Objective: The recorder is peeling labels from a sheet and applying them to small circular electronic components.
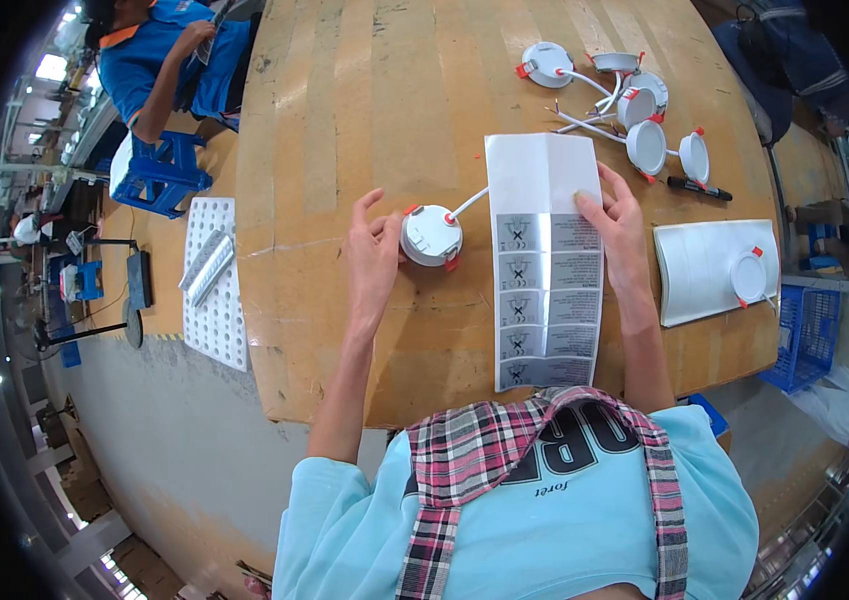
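Note:
My left hand (376, 245) grips the left edge of a round white LED downlight (428, 242), with its index finger sticking up. The light's back faces up, with red-tipped spring clips and a white cable that runs right, behind a sheet. That sheet of silver labels (522, 300) is pinched at its right edge by my right hand (616, 225), thumb on top. Its upper part is bare white backing, and several printed silver labels fill the lower part. A crease runs down its middle. Whether the light rests on the table cannot be told.
Several more downlights (646, 147) with cables lie at the far right, beside a black marker (699, 188). One downlight (747, 276) sits on a white paper stack (679, 270). Blue crate (804, 335) stands off the right edge. Across the table's left corner is another person (169, 60).

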Tool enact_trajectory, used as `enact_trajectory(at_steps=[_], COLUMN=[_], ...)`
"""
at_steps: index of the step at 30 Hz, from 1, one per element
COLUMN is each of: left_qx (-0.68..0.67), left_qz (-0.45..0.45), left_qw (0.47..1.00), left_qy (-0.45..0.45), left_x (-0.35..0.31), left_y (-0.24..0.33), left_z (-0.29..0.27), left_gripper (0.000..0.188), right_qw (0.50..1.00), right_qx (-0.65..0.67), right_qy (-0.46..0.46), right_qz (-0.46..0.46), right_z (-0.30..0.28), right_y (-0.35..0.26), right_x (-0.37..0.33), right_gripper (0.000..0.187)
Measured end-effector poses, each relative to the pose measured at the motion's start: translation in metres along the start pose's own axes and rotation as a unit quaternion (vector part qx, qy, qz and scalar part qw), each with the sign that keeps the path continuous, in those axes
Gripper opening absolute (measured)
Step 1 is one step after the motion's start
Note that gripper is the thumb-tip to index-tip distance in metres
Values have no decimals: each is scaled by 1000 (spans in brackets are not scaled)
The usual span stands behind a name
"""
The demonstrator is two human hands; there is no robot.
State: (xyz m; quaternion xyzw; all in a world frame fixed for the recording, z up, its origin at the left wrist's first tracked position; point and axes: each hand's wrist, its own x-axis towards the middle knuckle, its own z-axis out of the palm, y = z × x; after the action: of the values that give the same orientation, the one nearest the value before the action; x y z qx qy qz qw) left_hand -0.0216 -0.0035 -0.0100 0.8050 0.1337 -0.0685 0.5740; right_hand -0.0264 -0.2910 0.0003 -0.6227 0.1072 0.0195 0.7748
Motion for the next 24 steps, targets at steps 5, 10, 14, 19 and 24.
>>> enact_trajectory(at_steps=[5, 10, 14, 19, 24], left_qx=[220, 300, 326, -6, -43], left_qz=[213, 312, 260, 247, 175], left_qw=[950, 898, 905, 969, 979], left_qy=[61, -78, 88, 20, -96], left_x=[-29, -27, -32, -50, -45], left_y=[20, 6, 11, 49, 56], left_z=[13, 18, 21, 40, 66], left_gripper=[54, 61, 61, 68, 79], right_qw=[1000, 999, 999, 992, 974], right_qx=[6, 42, -11, -86, -186], right_qy=[10, 7, 26, 46, 59], right_qz=[-6, -7, -40, -79, -114], right_z=[-10, -10, 0, 6, 21], right_y=[3, -1, 4, -7, -4], right_x=[5, 1, 4, -4, -12], right_gripper=[58, 55, 54, 56, 58])
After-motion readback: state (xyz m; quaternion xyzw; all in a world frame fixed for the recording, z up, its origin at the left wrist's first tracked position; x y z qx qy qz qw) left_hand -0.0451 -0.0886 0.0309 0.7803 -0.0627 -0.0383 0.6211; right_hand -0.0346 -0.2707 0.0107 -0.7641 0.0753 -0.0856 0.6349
